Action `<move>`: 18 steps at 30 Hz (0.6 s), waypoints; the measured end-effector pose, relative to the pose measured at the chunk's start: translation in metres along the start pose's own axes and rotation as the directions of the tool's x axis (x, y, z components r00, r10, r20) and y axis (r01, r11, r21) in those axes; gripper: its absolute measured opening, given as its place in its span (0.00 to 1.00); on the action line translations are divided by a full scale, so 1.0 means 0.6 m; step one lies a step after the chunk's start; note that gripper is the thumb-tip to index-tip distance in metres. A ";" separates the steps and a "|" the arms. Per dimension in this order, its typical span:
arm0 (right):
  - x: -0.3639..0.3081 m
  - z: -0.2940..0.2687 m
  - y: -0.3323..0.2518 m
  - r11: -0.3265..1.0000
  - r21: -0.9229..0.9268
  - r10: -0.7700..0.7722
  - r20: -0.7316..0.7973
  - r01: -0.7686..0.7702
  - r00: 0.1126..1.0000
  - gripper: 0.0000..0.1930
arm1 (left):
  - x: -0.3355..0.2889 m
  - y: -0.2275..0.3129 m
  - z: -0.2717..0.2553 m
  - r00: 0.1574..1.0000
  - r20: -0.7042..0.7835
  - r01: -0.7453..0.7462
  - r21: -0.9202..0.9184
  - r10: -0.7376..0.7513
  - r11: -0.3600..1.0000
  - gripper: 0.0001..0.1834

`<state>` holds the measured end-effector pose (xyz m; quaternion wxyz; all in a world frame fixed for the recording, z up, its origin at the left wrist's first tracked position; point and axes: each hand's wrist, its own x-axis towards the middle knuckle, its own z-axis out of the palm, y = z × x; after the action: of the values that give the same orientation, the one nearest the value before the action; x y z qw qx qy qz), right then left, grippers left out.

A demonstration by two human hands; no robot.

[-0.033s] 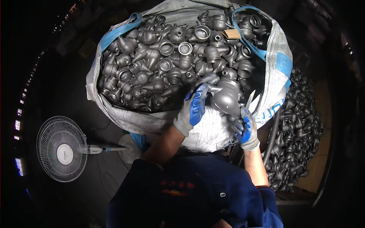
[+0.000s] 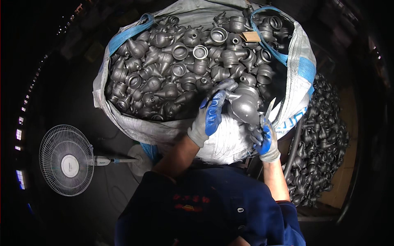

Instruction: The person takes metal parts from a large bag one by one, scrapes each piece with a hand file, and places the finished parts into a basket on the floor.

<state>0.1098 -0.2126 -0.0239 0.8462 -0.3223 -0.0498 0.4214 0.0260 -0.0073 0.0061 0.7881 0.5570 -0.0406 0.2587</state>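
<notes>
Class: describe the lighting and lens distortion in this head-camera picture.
Head view: light falls on the bag of grey castings and both gloved hands, left and right; surroundings sink into near-black. Fisheye bends the bag's rim; the fan sits dim at the left.

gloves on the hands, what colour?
Grey knit with blue coated palms and fingers, on both the left hand and right hand. Head view.

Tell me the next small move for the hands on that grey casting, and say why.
Probably lift the casting clear of the sack's rim. Both gloved hands already grip it, left hand above, right hand below, and it sits over the sack's edge beside the pile on the right.
</notes>
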 end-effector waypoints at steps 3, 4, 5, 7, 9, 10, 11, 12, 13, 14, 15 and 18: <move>0.003 -0.006 0.004 1.000 -0.007 0.027 0.001 -0.027 1.000 0.15 | 0.001 0.010 0.007 0.995 -0.019 -0.087 0.209 0.093 0.974 0.20; 0.003 -0.008 0.005 0.999 -0.014 0.039 0.008 -0.039 0.999 0.15 | 0.002 0.013 0.007 0.993 -0.024 -0.105 0.225 0.113 0.969 0.19; 0.004 -0.010 0.006 0.999 -0.021 0.045 0.032 -0.044 0.998 0.16 | 0.002 0.016 0.008 0.991 -0.030 -0.122 0.241 0.133 0.963 0.19; 0.006 -0.013 0.010 0.997 -0.009 0.073 0.025 -0.073 0.997 0.17 | 0.003 0.021 0.007 0.987 -0.005 -0.157 0.230 0.163 0.960 0.18; 0.008 -0.019 0.016 0.996 0.013 0.086 0.042 -0.087 0.995 0.17 | 0.001 0.024 0.008 0.978 0.025 -0.203 0.329 0.206 0.922 0.18; 0.009 -0.024 0.019 0.995 0.031 0.088 0.054 -0.090 0.995 0.17 | 0.001 0.026 0.008 0.972 0.028 -0.226 0.376 0.233 0.899 0.18; 0.010 -0.028 0.023 0.995 0.050 0.083 0.077 -0.087 0.994 0.17 | 0.001 0.027 0.009 0.977 0.032 -0.210 0.356 0.213 0.911 0.18; 0.012 -0.033 0.025 0.992 0.071 0.097 0.092 -0.104 0.991 0.16 | 0.001 0.029 0.009 0.980 0.024 -0.195 0.335 0.199 0.922 0.18; 0.014 -0.038 0.027 0.989 0.093 0.103 0.119 -0.114 0.988 0.16 | 0.002 0.030 0.009 0.984 0.021 -0.175 0.320 0.177 0.931 0.18; 0.016 -0.043 0.029 0.986 0.115 0.107 0.146 -0.125 0.984 0.16 | 0.003 0.032 0.008 0.979 0.041 -0.201 0.311 0.198 0.929 0.18; 0.017 -0.047 0.030 0.980 0.134 0.128 0.143 -0.147 0.981 0.15 | 0.005 0.035 0.006 0.975 0.067 -0.223 0.307 0.212 0.925 0.18; 0.019 -0.054 0.033 0.967 0.172 0.166 0.142 -0.189 0.976 0.15 | 0.007 0.044 -0.002 0.954 0.169 -0.293 0.343 0.248 0.893 0.18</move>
<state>0.1151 -0.2118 -0.0634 0.8264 -0.2181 -0.0351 0.5179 0.0176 0.0021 0.0298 0.6236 0.6968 -0.1168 0.3346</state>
